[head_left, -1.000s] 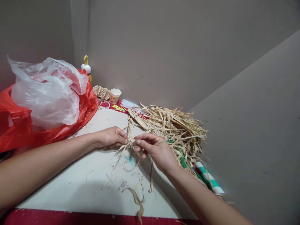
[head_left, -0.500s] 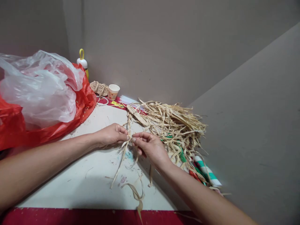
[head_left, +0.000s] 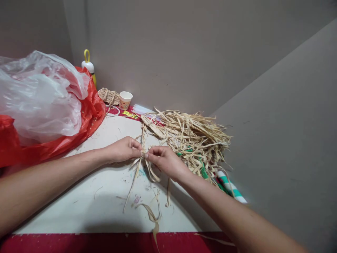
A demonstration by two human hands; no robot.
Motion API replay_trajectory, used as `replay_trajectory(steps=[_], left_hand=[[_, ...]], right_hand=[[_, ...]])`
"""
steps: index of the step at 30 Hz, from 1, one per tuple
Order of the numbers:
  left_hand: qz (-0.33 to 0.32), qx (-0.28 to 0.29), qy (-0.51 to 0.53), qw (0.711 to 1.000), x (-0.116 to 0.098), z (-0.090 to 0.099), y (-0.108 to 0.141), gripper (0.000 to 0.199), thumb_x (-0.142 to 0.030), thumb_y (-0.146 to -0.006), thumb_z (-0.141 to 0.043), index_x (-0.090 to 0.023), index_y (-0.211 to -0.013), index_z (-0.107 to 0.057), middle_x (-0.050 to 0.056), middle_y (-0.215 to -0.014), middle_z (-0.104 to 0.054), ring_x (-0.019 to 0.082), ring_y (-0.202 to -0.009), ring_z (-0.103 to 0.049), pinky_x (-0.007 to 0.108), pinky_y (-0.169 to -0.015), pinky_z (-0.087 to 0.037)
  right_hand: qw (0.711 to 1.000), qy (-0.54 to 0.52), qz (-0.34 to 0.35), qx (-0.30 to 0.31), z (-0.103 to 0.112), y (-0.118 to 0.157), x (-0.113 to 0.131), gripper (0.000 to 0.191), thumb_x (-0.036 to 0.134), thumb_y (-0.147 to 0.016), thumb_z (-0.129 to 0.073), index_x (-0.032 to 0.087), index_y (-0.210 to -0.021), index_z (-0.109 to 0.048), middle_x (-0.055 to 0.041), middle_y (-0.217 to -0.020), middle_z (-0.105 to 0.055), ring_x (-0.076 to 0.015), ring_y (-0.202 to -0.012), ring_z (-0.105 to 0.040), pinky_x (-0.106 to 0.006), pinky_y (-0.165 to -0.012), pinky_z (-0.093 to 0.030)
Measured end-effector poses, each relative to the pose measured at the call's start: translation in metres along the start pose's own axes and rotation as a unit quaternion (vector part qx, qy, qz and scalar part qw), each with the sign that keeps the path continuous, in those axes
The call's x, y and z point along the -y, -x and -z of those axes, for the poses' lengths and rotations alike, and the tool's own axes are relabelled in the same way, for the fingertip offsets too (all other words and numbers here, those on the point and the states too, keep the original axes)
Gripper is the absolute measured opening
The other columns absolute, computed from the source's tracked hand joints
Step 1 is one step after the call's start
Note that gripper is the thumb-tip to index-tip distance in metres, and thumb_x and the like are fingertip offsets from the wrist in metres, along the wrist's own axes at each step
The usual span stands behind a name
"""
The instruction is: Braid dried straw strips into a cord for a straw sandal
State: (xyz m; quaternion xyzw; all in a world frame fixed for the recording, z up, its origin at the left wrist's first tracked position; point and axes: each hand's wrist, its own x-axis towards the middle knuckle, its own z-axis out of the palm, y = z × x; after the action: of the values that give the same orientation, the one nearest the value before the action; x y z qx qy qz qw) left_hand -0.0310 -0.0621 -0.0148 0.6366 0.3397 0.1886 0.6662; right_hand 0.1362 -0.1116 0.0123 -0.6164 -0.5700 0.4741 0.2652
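A braided cord of dry straw-coloured strips (head_left: 143, 137) runs up the board from between my fingertips, its loose ends hanging toward me. My left hand (head_left: 125, 150) pinches the braid at its lower end from the left. From the right, my right hand (head_left: 164, 160) pinches strips at the same spot, thumb against index finger. Both hands nearly touch, so the exact crossing of the strips is hidden. Loose strips (head_left: 151, 212) lie on the white board (head_left: 105, 200) below. A large heap of dry strips (head_left: 195, 131) lies right beside my right hand.
At left sits a red plastic bag (head_left: 93, 112) with a clear bag (head_left: 50, 102) on it. Behind stand a yellow-and-white bottle (head_left: 88, 66), a woven straw sole-shaped piece (head_left: 108, 96) and a paper cup (head_left: 125, 101). A green-striped roll (head_left: 231, 188) lies at right, near the grey wall (head_left: 284, 140).
My right hand's fingers have closed in nearer my left fingertips, and strips below the braid now bunch downward. The whole view has shifted slightly.
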Motion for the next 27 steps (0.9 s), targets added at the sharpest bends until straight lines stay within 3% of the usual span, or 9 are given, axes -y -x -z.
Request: replay_trajectory(steps=[7,13,16,21,24,27], left_hand=[[0.005,-0.010,-0.008,1.000,-0.001,0.000,0.000,0.020,-0.032,-0.075,-0.057,-0.013,-0.071,-0.062,-0.007,-0.041,-0.036,0.004,-0.036,-0.024,0.020,-0.038,-0.014],[-0.002,-0.022,0.007,1.000,-0.005,0.001,0.001,0.018,-0.029,-0.075,-0.058,-0.013,-0.066,-0.059,-0.007,-0.042,-0.037,0.003,-0.037,-0.025,0.020,-0.039,-0.015],[-0.007,-0.023,0.002,1.000,-0.004,0.001,0.001,0.018,-0.030,-0.074,-0.059,-0.013,-0.066,-0.059,-0.007,-0.041,-0.036,0.003,-0.037,-0.024,0.020,-0.039,-0.014],[-0.039,-0.011,-0.008,0.999,0.001,0.002,-0.001,0.022,-0.033,-0.074,-0.058,-0.012,-0.066,-0.059,-0.006,-0.045,-0.039,0.004,-0.041,-0.026,0.021,-0.042,-0.016],[-0.042,-0.015,-0.014,0.999,0.002,0.004,-0.002,0.021,-0.032,-0.074,-0.058,-0.012,-0.068,-0.059,-0.006,-0.046,-0.039,0.004,-0.042,-0.027,0.021,-0.042,-0.016],[-0.042,-0.014,-0.024,0.999,0.001,0.004,-0.002,0.020,-0.031,-0.075,-0.057,-0.013,-0.067,-0.059,-0.006,-0.045,-0.038,0.004,-0.040,-0.026,0.021,-0.042,-0.016]], right_hand=[[0.990,0.134,0.013,0.034,0.006,-0.003,0.012,0.023,0.028,-0.072,-0.053,0.016,-0.053,-0.050,0.0052,-0.045,-0.040,-0.0072,-0.043,-0.033,-0.022,-0.044,-0.024],[0.975,0.202,0.089,0.039,0.013,-0.006,0.010,0.020,0.028,-0.073,-0.055,0.017,-0.056,-0.057,0.0031,-0.049,-0.048,-0.0091,-0.048,-0.038,-0.022,-0.048,-0.028],[0.983,0.149,0.074,0.077,0.011,-0.007,0.008,0.022,0.028,-0.076,-0.051,0.017,-0.057,-0.054,0.0019,-0.054,-0.051,-0.0098,-0.051,-0.042,-0.022,-0.052,-0.032],[0.992,-0.070,0.000,0.108,-0.002,-0.007,0.002,0.013,0.027,-0.073,-0.055,0.017,-0.067,-0.052,0.0021,-0.058,-0.053,-0.0092,-0.053,-0.046,-0.021,-0.054,-0.035],[0.991,-0.098,0.005,0.087,-0.007,-0.006,0.000,0.015,0.027,-0.072,-0.057,0.017,-0.063,-0.050,0.0051,-0.052,-0.046,-0.0073,-0.047,-0.038,-0.020,-0.048,-0.030],[0.992,-0.087,-0.011,0.089,-0.007,-0.004,-0.001,0.017,0.027,-0.074,-0.056,0.017,-0.062,-0.049,0.0049,-0.050,-0.047,-0.0077,-0.046,-0.041,-0.020,-0.048,-0.033]])
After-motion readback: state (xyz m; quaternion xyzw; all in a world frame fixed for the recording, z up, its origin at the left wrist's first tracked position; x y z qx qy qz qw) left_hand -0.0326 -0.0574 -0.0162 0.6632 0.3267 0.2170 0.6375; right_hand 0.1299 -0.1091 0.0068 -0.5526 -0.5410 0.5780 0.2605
